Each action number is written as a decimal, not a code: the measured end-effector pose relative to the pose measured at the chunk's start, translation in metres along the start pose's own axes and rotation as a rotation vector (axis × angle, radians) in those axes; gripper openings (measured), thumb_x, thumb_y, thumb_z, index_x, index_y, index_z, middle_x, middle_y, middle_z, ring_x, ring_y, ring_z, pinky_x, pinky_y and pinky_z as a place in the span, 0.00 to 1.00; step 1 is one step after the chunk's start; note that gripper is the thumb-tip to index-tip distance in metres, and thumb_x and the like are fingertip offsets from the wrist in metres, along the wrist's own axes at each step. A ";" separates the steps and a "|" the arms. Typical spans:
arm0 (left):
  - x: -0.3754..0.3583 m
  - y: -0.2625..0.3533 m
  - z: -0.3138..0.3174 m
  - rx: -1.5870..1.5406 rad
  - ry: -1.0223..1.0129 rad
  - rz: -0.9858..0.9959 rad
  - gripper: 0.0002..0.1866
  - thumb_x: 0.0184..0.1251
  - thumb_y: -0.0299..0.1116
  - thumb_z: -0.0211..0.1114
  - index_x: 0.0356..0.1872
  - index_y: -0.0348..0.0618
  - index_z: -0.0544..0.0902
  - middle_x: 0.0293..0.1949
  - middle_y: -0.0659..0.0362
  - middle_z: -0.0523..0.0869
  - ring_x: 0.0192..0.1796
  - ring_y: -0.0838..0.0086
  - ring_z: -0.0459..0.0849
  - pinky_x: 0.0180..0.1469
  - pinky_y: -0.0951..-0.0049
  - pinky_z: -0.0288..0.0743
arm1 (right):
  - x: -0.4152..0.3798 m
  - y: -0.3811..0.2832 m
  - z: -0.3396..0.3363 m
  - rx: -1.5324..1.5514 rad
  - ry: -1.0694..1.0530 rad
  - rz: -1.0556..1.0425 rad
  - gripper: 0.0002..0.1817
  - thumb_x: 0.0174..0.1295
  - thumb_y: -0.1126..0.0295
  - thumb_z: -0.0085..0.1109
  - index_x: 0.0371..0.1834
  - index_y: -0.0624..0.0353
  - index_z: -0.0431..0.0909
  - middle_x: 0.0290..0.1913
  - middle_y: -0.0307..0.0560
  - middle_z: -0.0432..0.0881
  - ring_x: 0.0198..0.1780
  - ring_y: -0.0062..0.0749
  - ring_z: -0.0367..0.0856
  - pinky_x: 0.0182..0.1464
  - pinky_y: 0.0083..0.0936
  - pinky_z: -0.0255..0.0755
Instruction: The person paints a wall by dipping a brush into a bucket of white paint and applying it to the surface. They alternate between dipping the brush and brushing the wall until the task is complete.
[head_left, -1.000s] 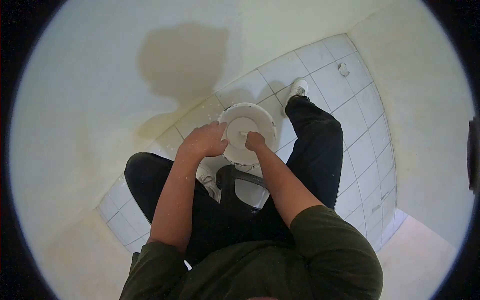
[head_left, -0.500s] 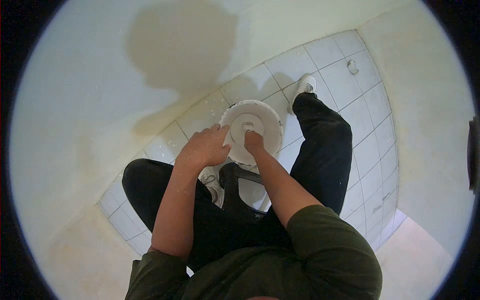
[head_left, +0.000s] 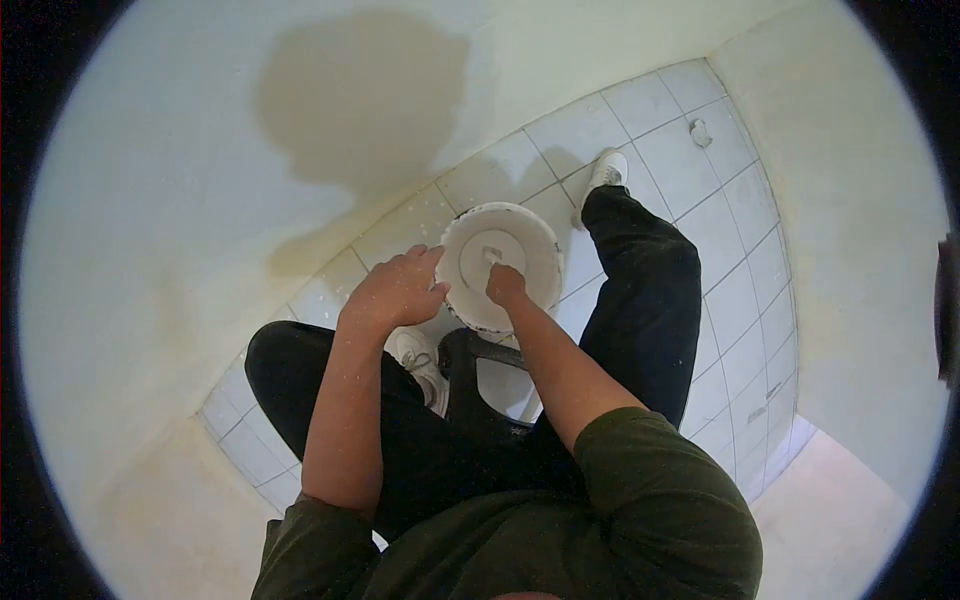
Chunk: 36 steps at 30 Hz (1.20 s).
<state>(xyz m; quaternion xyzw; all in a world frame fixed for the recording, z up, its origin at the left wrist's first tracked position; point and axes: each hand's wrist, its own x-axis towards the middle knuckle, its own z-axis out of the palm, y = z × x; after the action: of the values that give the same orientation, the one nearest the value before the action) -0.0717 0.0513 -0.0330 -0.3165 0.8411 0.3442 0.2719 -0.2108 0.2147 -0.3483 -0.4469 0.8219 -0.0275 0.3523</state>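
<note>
A round white bucket (head_left: 543, 262) with dark-chipped edges stands on the tiled floor between my legs, with pale liquid (head_left: 478, 278) in its bottom. My right hand (head_left: 506, 286) reaches over the bucket, fingers wrapped round the handle of a small paintbrush (head_left: 492, 254). The whitish head of the brush points down into the bucket. On the other side, my left hand (head_left: 395, 290) is at the bucket's left rim, holding nothing, its fingers stretched out and thumb apart.
Pale walls (head_left: 180, 200) close in on both sides of the tiled floor (head_left: 660, 165). White drops spot the tiles left of the bucket. A black stool-like frame (head_left: 462, 375) is under me. My white shoes (head_left: 608, 170) flank the bucket. A small whitish lump (head_left: 699, 133) lies at upper right.
My left hand has shifted slightly left, away from the bucket's middle. The brush head in my right hand has tilted a little within the bucket.
</note>
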 end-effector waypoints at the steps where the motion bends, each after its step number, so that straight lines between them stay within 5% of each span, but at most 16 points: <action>1: -0.002 0.003 -0.004 -0.005 0.001 -0.006 0.32 0.72 0.43 0.60 0.73 0.40 0.68 0.71 0.44 0.72 0.72 0.51 0.72 0.74 0.56 0.66 | 0.001 -0.001 -0.005 0.058 0.018 0.064 0.13 0.56 0.69 0.62 0.40 0.65 0.85 0.44 0.61 0.88 0.48 0.52 0.88 0.51 0.44 0.82; 6: -0.005 0.004 -0.005 -0.015 0.037 0.017 0.31 0.71 0.42 0.61 0.72 0.39 0.70 0.70 0.43 0.73 0.72 0.52 0.72 0.74 0.57 0.65 | 0.001 0.002 -0.029 0.251 -0.043 0.218 0.17 0.54 0.68 0.60 0.43 0.69 0.84 0.43 0.65 0.87 0.47 0.54 0.88 0.52 0.44 0.82; 9: -0.008 0.008 -0.006 -0.024 0.049 0.057 0.31 0.71 0.42 0.61 0.71 0.39 0.70 0.69 0.43 0.74 0.72 0.51 0.72 0.74 0.57 0.65 | 0.002 0.003 -0.040 0.315 -0.557 0.396 0.18 0.54 0.67 0.59 0.43 0.69 0.84 0.45 0.65 0.87 0.49 0.53 0.88 0.53 0.45 0.82; 12: -0.006 0.008 -0.007 -0.043 0.045 0.105 0.31 0.70 0.42 0.61 0.71 0.39 0.71 0.69 0.43 0.75 0.72 0.51 0.71 0.74 0.57 0.64 | -0.016 0.006 -0.042 0.059 -0.324 0.109 0.18 0.55 0.65 0.61 0.44 0.68 0.85 0.47 0.63 0.87 0.51 0.51 0.88 0.53 0.45 0.82; 20: -0.028 0.027 -0.031 -0.017 0.074 0.119 0.23 0.67 0.38 0.60 0.61 0.40 0.78 0.60 0.43 0.82 0.64 0.48 0.79 0.66 0.54 0.72 | -0.054 -0.014 -0.046 -0.079 -0.179 0.123 0.16 0.57 0.66 0.62 0.46 0.62 0.86 0.51 0.57 0.87 0.55 0.48 0.87 0.57 0.41 0.81; 23: -0.017 0.014 -0.012 -0.046 0.255 0.152 0.20 0.65 0.35 0.61 0.56 0.40 0.81 0.56 0.42 0.85 0.60 0.47 0.81 0.64 0.53 0.73 | -0.049 -0.004 -0.040 -0.038 -0.206 0.109 0.17 0.56 0.65 0.60 0.46 0.63 0.85 0.50 0.62 0.87 0.54 0.52 0.86 0.56 0.44 0.80; 26: -0.034 0.040 -0.048 -0.007 -0.081 0.079 0.33 0.72 0.46 0.59 0.73 0.38 0.69 0.73 0.44 0.71 0.75 0.53 0.68 0.77 0.59 0.60 | -0.051 0.000 -0.051 0.021 -0.178 0.130 0.19 0.57 0.64 0.59 0.46 0.66 0.85 0.50 0.65 0.86 0.54 0.55 0.85 0.56 0.45 0.79; 33: -0.033 0.036 -0.048 -0.005 -0.065 0.087 0.33 0.72 0.46 0.59 0.73 0.40 0.69 0.72 0.43 0.72 0.75 0.54 0.68 0.77 0.59 0.60 | -0.059 -0.004 -0.085 0.070 -0.140 0.175 0.21 0.63 0.58 0.55 0.45 0.65 0.86 0.54 0.64 0.85 0.57 0.53 0.84 0.59 0.45 0.78; 36: -0.021 0.022 -0.039 0.005 -0.034 0.115 0.33 0.71 0.45 0.60 0.73 0.40 0.69 0.72 0.43 0.72 0.75 0.53 0.69 0.77 0.59 0.61 | -0.063 -0.004 -0.093 0.092 -0.159 0.167 0.20 0.62 0.59 0.58 0.42 0.67 0.86 0.45 0.62 0.88 0.48 0.52 0.89 0.51 0.44 0.83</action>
<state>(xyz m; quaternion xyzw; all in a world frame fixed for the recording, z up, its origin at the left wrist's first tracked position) -0.0829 0.0417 0.0138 -0.2610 0.8540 0.3625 0.2668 -0.2419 0.2347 -0.2422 -0.3611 0.8235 -0.0003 0.4376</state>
